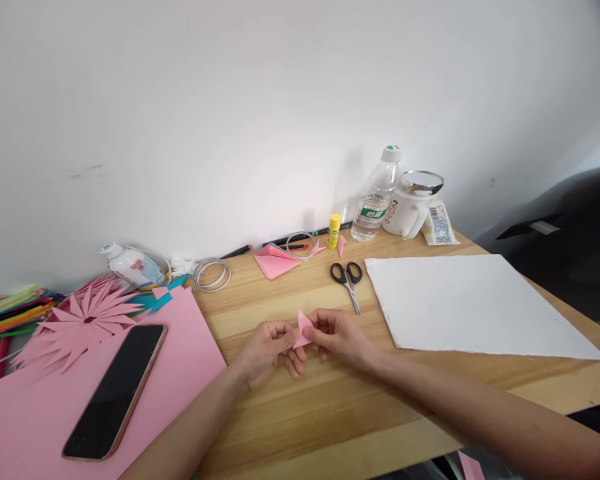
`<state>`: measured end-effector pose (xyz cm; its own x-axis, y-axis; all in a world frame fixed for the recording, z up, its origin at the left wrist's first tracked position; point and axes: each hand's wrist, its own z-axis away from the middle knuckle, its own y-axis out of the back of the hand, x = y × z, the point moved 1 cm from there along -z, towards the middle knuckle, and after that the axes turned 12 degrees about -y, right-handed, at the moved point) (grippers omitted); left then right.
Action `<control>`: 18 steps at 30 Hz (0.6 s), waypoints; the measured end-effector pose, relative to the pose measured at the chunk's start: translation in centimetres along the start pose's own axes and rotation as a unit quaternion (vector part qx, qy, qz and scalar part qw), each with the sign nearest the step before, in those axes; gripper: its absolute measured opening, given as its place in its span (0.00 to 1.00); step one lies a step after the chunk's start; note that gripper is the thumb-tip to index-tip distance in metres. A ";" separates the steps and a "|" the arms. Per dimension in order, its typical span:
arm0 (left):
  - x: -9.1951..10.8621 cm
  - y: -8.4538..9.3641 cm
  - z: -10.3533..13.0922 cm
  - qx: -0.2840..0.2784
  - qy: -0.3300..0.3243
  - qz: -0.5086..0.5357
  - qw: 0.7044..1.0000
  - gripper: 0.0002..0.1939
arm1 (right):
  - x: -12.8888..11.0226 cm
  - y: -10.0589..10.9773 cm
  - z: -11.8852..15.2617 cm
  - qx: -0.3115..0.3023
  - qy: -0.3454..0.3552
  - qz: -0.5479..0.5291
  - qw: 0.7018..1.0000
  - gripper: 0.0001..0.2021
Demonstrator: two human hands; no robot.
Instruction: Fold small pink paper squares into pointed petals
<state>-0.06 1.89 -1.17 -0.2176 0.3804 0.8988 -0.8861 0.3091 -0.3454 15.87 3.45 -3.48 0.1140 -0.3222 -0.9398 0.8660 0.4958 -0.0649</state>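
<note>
A small folded piece of pink paper [303, 324] is held above the wooden table between my two hands. My left hand [275, 348] pinches its left edge with thumb and fingers. From the other side my right hand [337, 335] grips it, the thumb lying across its front. The paper's upper end comes to a point. Just beyond my right hand lie black-handled scissors [349, 283], their blades toward me. Farther back rests a stack of folded pink paper [276, 261], with a small folded pink piece [341, 246] near a yellow glue stick [335, 231].
At left, a phone [116, 392] lies on a pink sheet [190, 333] beside pink paper pinwheel shapes [87, 319]. A white board [470, 303] covers the right side. Along the wall stand a water bottle [375, 200] and a white mug [405, 210]. Tape rolls [212, 275] lie behind my left hand.
</note>
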 end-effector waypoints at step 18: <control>-0.1 -0.2 0.2 0.020 0.004 0.036 0.999 0.17 | -0.5 0.1 -0.1 0.028 -0.036 -0.040 0.998 0.15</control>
<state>0.06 1.60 -1.12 -0.2791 0.4069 0.8698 -0.8840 0.2448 -0.3982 15.81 3.73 -3.04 0.0767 -0.4165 -0.9059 0.8992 0.4215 -0.1176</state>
